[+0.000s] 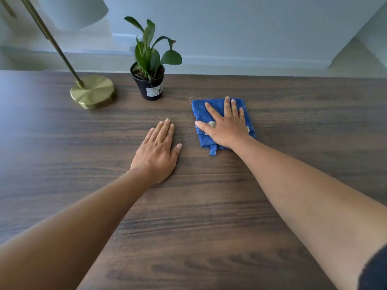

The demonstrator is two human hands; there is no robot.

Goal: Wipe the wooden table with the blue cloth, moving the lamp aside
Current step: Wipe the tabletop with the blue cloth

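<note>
A folded blue cloth (201,114) lies flat on the dark wooden table (209,206), right of centre toward the back. My right hand (225,127) presses flat on top of it, fingers spread. My left hand (157,153) rests palm down on the bare wood just left of the cloth, holding nothing. The lamp (93,92) stands at the back left on a round brass base, with its brass stem leaning up to a white shade at the top edge of the view.
A small green plant in a black pot (149,84) stands between the lamp base and the cloth, near the table's back edge. A pale wall runs behind the table. A few crumbs or specks lie just beyond the cloth's far left corner.
</note>
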